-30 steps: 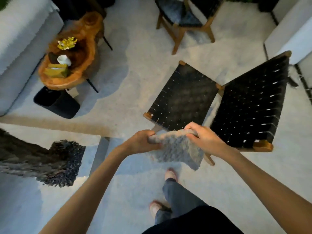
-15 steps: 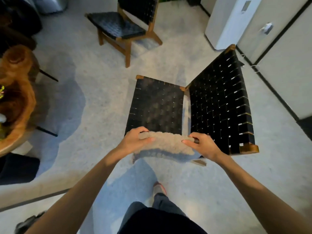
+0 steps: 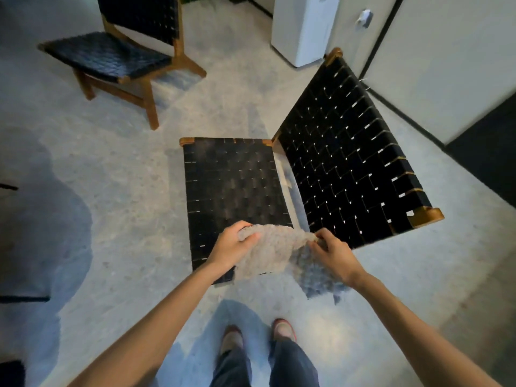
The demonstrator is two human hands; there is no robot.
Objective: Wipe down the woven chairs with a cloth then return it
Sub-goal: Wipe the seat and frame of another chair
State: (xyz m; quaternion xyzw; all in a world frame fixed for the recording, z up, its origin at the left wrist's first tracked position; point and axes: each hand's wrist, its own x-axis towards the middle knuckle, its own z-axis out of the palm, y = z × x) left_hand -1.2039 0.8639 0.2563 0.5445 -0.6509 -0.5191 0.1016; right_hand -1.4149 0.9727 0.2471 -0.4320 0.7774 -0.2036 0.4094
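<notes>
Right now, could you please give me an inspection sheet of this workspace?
Surface: pale speckled floor, with shadow patches at left.
Job's things: near woven chair, black weave on a wood frame, backrest to the right; far woven chair upright beyond it; grey fluffy cloth held over the near seat's front edge.
Clutter: dark object at the left edge, cut off, cannot tell what.
Grips: left hand and right hand each grip an end of the cloth.
Cables: nothing seen.
Surroundings: white appliance and pale wall panels behind the near chair.
</notes>
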